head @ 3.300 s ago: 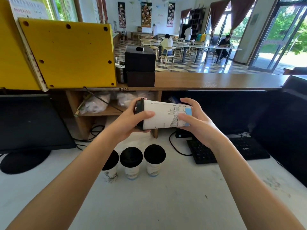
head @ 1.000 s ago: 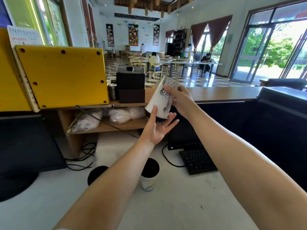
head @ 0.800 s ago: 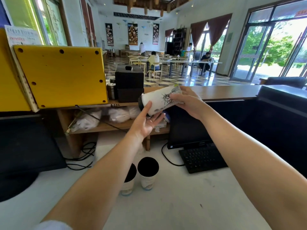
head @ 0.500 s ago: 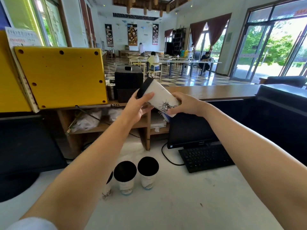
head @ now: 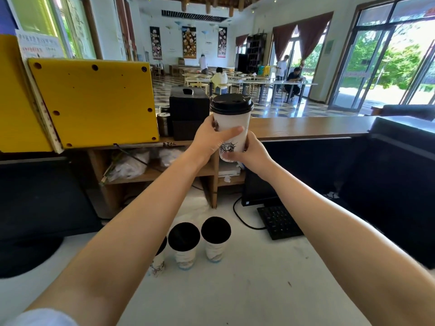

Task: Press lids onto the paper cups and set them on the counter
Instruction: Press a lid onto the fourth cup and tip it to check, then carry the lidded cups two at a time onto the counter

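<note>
I hold one cup (head: 231,130) upright at the centre of the frame, raised in front of the wooden bench (head: 306,127) that runs across the middle. My left hand (head: 211,140) wraps around the cup's side, thumb laid across its front; my right hand (head: 249,154) grips it low, fingers curled around the base. Both are closed on the cup. The black lid (head: 231,104) sits level on the rim and looks fully seated, so I judge the pressing step done for this one and the setting-down step in hand. Three more lidded cups (head: 197,241) stand in a row on the white surface (head: 247,290) at lower centre, touching or nearly so; the leftmost is partly hidden by my left forearm. Whether any cups remain unlidded I cannot tell. The next move calls for keeping the cup upright while carrying it to a free spot, either on the wooden bench just behind it or down beside the row, lowering it until the base rests flat, then letting go with both hands without squeezing the paper wall or knocking the neighbours.
</note>
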### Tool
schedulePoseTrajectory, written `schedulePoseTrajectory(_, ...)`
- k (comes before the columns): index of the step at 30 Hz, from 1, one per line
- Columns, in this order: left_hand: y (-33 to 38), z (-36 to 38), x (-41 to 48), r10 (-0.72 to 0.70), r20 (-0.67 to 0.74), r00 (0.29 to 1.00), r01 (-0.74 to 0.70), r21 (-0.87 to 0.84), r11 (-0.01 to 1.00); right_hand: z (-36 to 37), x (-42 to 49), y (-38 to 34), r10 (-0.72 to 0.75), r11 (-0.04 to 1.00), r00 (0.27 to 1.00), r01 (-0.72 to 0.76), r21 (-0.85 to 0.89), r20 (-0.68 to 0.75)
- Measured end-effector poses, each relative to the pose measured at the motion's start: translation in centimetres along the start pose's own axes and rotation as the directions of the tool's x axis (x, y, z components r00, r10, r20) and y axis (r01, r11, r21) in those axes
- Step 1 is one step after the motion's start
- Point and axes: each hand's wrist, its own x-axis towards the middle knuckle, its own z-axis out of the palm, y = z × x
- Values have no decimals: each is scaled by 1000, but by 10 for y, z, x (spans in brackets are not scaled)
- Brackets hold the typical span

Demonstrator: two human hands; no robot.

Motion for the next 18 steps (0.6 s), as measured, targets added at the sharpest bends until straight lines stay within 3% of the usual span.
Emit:
schedulePoseTrajectory(7,-2,-12,-17,7,-41,999,4,241,970,22,-10,4,60,998,998,-60,-11,0)
schedulePoseTrajectory(12,-29,-32,-31,-47,-40,998,56,250,967,34,-28,31,106,994,977,-107,-7,183)
schedulePoseTrajectory(18,-55,-59,-40,-91,7,996,88,205,975,53,-81,118,421,896,833,-443,-21,360)
